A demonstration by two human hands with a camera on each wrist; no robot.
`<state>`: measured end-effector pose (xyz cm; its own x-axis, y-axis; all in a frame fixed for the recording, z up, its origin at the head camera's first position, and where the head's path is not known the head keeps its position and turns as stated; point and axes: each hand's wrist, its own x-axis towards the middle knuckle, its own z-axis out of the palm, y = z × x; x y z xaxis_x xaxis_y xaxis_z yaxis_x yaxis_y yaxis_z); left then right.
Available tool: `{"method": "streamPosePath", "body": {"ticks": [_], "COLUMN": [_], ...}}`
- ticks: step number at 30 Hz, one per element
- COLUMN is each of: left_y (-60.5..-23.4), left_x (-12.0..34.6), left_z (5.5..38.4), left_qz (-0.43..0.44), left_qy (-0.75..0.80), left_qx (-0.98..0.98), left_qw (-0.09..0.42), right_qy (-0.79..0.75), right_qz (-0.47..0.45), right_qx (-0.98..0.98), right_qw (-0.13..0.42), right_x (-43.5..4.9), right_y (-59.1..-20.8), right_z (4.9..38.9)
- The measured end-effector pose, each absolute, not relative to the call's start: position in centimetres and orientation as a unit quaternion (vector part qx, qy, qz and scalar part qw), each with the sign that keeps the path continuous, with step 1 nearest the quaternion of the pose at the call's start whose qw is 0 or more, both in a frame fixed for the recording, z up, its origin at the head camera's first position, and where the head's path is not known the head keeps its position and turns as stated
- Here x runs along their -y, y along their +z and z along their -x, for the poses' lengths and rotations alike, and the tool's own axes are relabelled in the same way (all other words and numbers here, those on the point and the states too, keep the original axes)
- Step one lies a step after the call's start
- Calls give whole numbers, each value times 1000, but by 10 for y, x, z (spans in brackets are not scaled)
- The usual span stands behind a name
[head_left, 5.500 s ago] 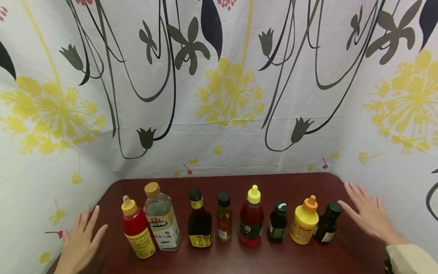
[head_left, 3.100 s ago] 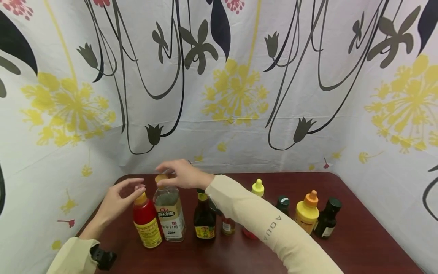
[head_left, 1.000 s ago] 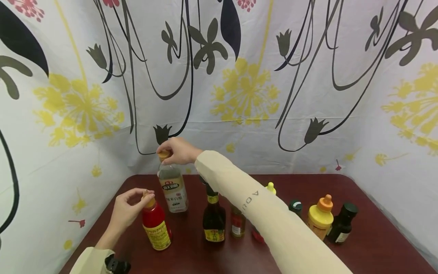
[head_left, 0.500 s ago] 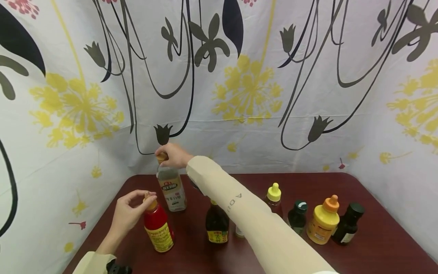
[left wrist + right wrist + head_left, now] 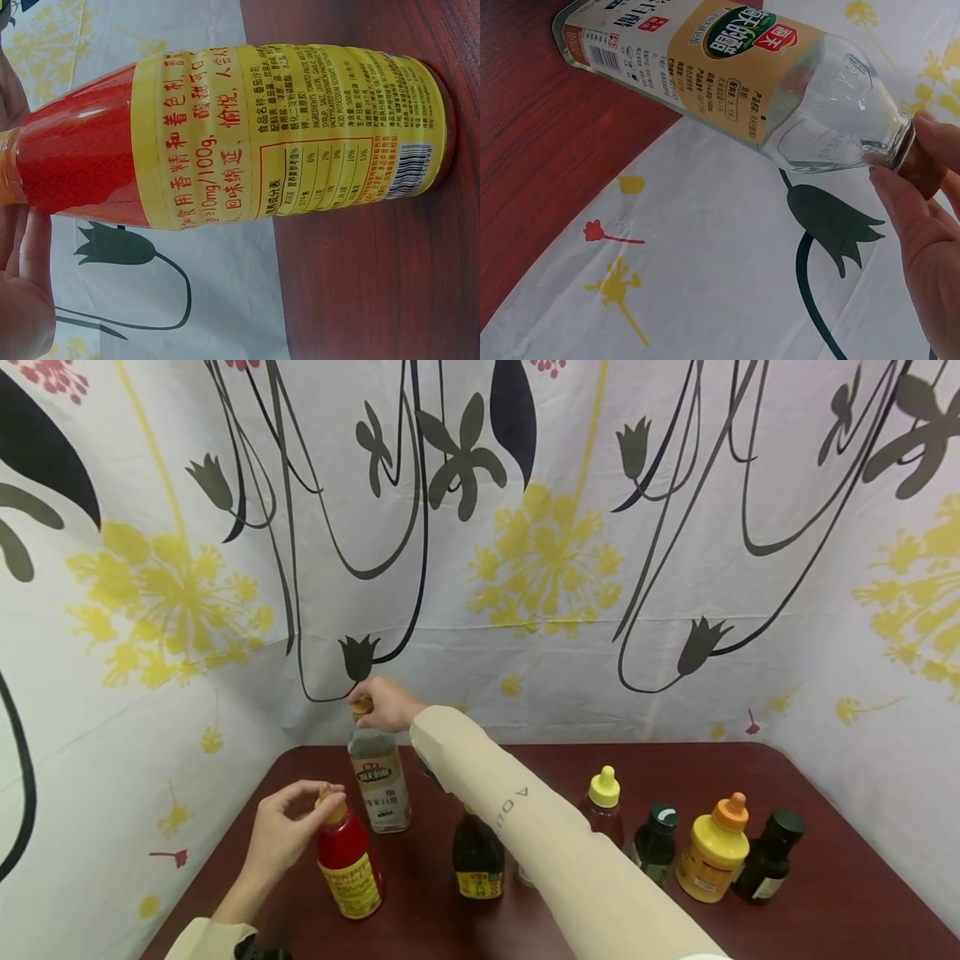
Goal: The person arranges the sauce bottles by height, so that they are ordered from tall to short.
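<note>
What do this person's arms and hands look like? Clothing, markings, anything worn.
Long cream sleeves on both arms; the right sleeve carries small dark lettering. A black device sits at the left cuff. Left hand and right hand: no gloves.

The right sleeve (image 5: 540, 835) was pale cream, with slim dark capitals (image 5: 507, 806) printed along it; the left cuff (image 5: 210, 939) matched, bordered by a black wrist device (image 5: 246, 947), partly out of view.
</note>
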<state>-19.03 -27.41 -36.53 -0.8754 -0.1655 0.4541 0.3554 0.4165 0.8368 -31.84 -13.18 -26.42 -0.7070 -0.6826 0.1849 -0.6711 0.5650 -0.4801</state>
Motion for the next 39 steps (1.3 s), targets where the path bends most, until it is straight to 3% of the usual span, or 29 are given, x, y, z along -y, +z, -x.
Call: {"method": "streamPosePath", "body": {"ticks": [12, 20, 27, 32, 39], "left_y": [-368, -367, -369, -369, -370], "left_x": [272, 270, 270, 270, 268], "left_z": [189, 189, 185, 184, 183], "left_qz": [62, 68, 48, 46, 41], "left_qy": [-556, -548, -520, -520, -508], "left_qx": [791, 792, 804, 804, 809], "left_qw": [245, 263, 286, 283, 291], "right_qy": [-279, -293, -320, -320, -323], "right_qz": [352, 376, 390, 407, 404], "right_qx": [-892, -879, -863, -855, -855], "right_qw": [41, 3, 11, 17, 28], "right_x": [127, 103, 61, 18, -52], "right_y": [-252, -209, -178, -183, -218], "right_z": [312, 308, 300, 296, 292]}}
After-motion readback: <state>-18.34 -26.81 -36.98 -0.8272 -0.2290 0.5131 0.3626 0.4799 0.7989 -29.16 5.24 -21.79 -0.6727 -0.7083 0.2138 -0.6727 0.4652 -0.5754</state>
